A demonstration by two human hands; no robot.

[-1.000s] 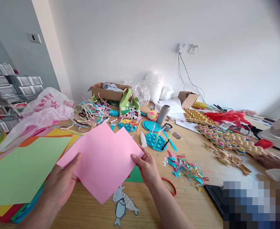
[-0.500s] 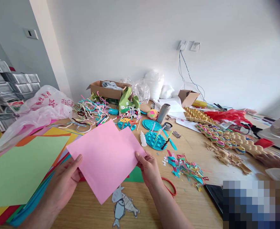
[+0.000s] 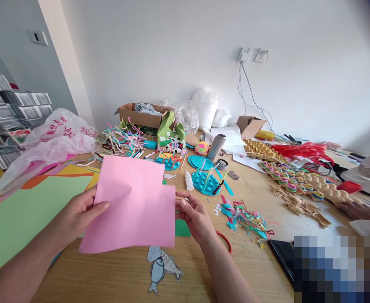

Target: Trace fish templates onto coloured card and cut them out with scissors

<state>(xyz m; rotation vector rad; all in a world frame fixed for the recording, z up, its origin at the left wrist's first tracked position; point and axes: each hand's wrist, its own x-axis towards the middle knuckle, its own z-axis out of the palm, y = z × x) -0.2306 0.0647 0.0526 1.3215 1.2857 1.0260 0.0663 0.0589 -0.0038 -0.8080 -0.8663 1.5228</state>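
Note:
A sheet of pink paper (image 3: 137, 210) with a notch out of its upper right side is held up over the table. My left hand (image 3: 83, 210) grips its left edge, thumb in front and fingers behind. Just beyond the sheet's right edge is my right hand (image 3: 195, 214), fingers slightly parted and seemingly off the paper. Below the sheet lie drawn paper fish cutouts (image 3: 157, 271). A green piece of paper (image 3: 182, 227) shows partly behind the pink one. Red scissor handles (image 3: 224, 241) are half hidden by my right forearm.
Stacked coloured paper (image 3: 30, 214) covers the left side. Behind are a glue bottle (image 3: 189, 181), a blue egg-carton piece (image 3: 206, 184), a metal flask (image 3: 216, 147) and pipe cleaners (image 3: 121, 136). Paper scraps (image 3: 246, 219) and a phone (image 3: 281, 259) lie right. Another person's hand (image 3: 363, 209) rests far right.
The pink sheet has turned more upright and shifted left. My right hand has let go of its right corner, while my left hand has moved slightly up, still gripping it.

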